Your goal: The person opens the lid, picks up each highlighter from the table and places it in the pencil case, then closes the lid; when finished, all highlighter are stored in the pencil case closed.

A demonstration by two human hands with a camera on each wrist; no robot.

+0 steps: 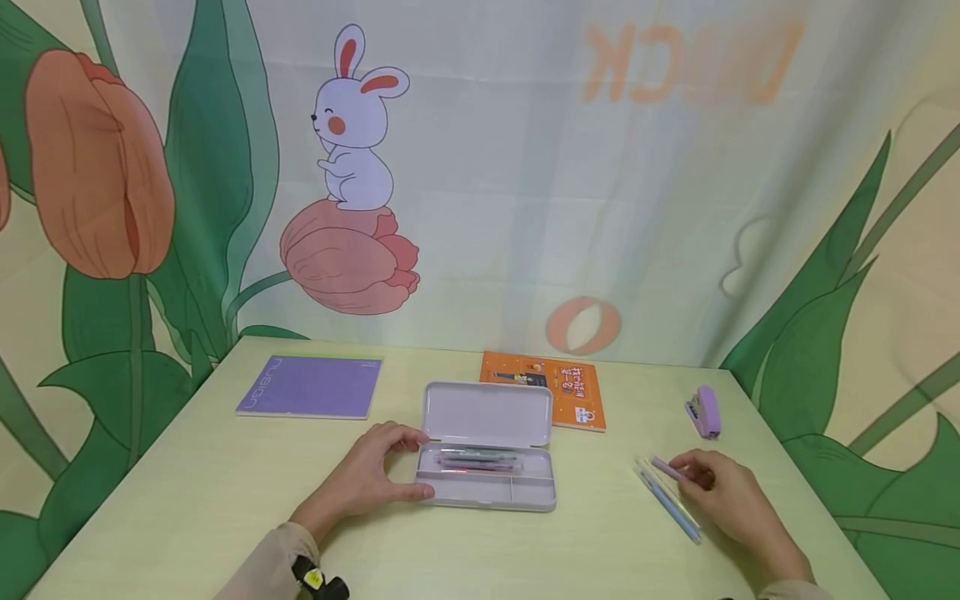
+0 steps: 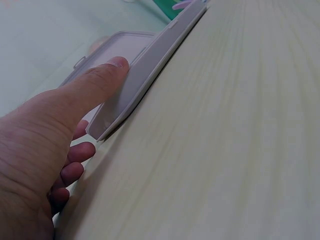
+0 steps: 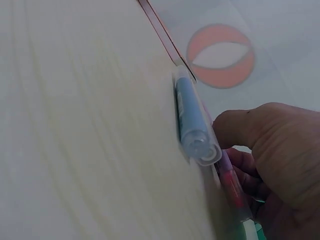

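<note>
An opened light-grey pencil case (image 1: 472, 492) lies on the table, lid raised behind it. Several pens (image 1: 480, 460) rest in its long rear compartment; the front compartments hold nothing visible. My left hand (image 1: 367, 473) holds the case by its left end, the thumb (image 2: 100, 82) on the front rim and the index finger at the back corner. To the right, my right hand (image 1: 731, 498) pinches a purple pen (image 1: 667, 468) between thumb and fingers. Beside it on the table lie a blue pen (image 1: 671, 507) and a pale, yellowish pen (image 1: 681, 500). The right fingertips are partly hidden.
A purple notebook (image 1: 311, 387) lies at the back left. Behind the case is an orange booklet (image 1: 577, 392), partly covered by the lid. A purple stapler (image 1: 705, 412) stands at the right, beyond my right hand. A printed curtain (image 1: 487, 167) hangs along the table's back edge.
</note>
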